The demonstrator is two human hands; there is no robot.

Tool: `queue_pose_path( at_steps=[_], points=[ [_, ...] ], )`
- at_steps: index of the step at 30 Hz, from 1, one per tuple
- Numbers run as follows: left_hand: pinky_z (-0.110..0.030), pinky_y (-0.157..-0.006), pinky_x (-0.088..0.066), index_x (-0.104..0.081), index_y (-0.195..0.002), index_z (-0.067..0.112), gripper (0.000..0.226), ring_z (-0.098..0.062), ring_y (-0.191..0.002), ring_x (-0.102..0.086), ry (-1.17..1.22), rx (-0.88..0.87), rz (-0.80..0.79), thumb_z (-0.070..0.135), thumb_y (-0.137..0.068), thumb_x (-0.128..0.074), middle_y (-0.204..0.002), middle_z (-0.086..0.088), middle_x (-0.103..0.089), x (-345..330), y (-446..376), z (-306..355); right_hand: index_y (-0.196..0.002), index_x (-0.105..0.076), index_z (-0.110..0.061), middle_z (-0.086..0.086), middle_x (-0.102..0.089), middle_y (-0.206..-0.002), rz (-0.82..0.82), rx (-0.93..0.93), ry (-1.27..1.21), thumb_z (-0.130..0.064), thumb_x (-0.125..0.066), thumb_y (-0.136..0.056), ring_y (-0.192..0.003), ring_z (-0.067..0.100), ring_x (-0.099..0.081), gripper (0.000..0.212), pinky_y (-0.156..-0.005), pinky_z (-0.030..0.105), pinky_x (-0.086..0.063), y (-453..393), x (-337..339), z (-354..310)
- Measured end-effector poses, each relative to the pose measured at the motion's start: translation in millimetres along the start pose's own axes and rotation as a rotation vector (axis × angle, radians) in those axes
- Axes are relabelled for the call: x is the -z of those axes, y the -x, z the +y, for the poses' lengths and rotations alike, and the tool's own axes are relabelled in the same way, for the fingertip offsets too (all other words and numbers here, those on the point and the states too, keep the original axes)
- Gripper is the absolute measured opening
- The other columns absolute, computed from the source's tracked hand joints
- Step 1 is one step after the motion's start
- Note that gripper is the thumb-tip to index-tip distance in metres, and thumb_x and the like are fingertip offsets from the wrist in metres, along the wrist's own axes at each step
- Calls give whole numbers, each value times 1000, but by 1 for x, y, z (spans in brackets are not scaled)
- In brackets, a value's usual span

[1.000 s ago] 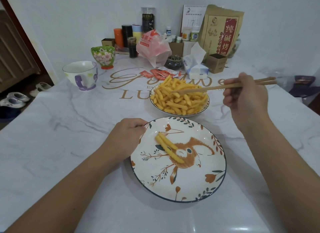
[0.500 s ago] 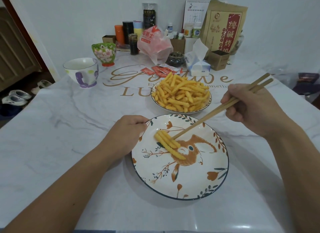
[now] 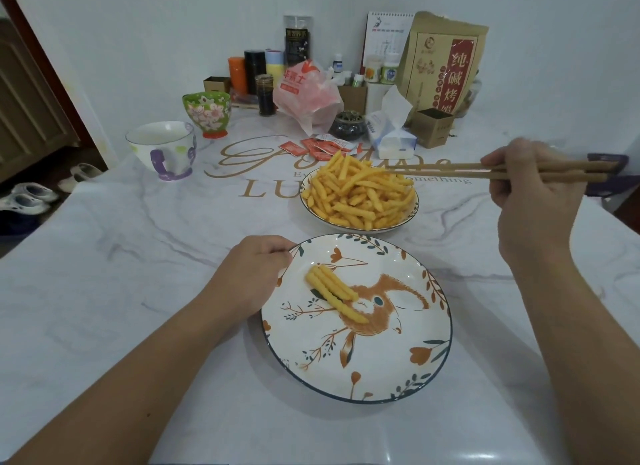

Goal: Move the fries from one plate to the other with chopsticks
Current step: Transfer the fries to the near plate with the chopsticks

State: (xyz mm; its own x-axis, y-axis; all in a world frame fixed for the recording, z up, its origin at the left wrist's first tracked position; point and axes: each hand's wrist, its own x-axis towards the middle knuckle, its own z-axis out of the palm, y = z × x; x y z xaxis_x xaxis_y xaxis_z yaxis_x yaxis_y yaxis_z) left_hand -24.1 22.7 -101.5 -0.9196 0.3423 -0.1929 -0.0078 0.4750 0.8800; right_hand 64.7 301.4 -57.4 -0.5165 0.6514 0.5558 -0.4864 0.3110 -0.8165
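- The right hand (image 3: 535, 194) is raised to the right of the far plate, its fingers curled round a pair of wooden chopsticks (image 3: 450, 171), with the thumb lying across the top of them.
- The chopsticks lie almost level, long axis running left to right. Their tips point left and sit over the right rear of the heap of fries, close together; they hold nothing between them. The butt ends stick out past the hand to the right.
- The left hand (image 3: 254, 274) rests on the table (image 3: 138, 291) at the left rim of the near plate (image 3: 398, 367), fingers curled in, with the thumb and forefinger touching the rim.
- Three fries (image 3: 334, 293) lie on the near plate, left of its middle, side by side and touching. Their long axes run on a slant from upper left to lower right, across the painted brown bird.
- The far plate (image 3: 412, 210) stands just beyond the near one, apart from it, and is heaped with fries (image 3: 360, 196) pointing all ways.
- Behind on the left stand a white mug with a purple handle (image 3: 162, 151) and a green flowered cup (image 3: 207, 113).
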Motion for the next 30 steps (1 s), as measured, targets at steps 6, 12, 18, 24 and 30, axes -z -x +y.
queue_pose_path(
  at_steps=[6,12,18,24,30],
  points=[
    [-51,-90,-60,-80,-97,26,38,-27,-87,-79,-29,-7,-10,12,-107,-46,-86,1,-82,0,3,1,-69,-74,-27,-8,-61,-60,-7,-12,54,-20,-49,-105,-56,9,-52,45,-53,20,-40,3,-1,1],
    [-59,-91,-58,-78,-99,28,37,-41,-97,-75,-34,-23,-16,16,-109,-45,-96,-13,-80,-1,6,5,-75,-72,-19,-9,-61,-57,22,22,180,-27,-48,-106,-52,8,-55,40,-50,20,-41,4,-4,2],
    [-54,-92,-61,-79,-99,27,37,-30,-88,-79,7,19,-16,14,-109,-45,-86,-2,-82,0,8,5,-86,-73,-14,1,-66,-67,-168,211,396,-37,-50,-105,-58,12,-60,38,-54,30,-47,10,-3,4],
    [-50,-91,-60,-79,-93,28,39,-27,-85,-79,21,3,-5,11,-107,-47,-84,1,-82,0,8,4,-84,-73,-9,-9,-65,-65,-96,231,390,-32,-50,-105,-55,5,-57,39,-56,20,-42,10,3,7],
    [-56,-98,-57,-80,-101,24,35,-31,-89,-79,66,30,-35,12,-107,-48,-88,-5,-82,2,4,3,-79,-70,-25,-4,-66,-64,-123,139,360,-41,-49,-104,-57,12,-59,37,-55,31,-47,9,-4,12]
  ],
)
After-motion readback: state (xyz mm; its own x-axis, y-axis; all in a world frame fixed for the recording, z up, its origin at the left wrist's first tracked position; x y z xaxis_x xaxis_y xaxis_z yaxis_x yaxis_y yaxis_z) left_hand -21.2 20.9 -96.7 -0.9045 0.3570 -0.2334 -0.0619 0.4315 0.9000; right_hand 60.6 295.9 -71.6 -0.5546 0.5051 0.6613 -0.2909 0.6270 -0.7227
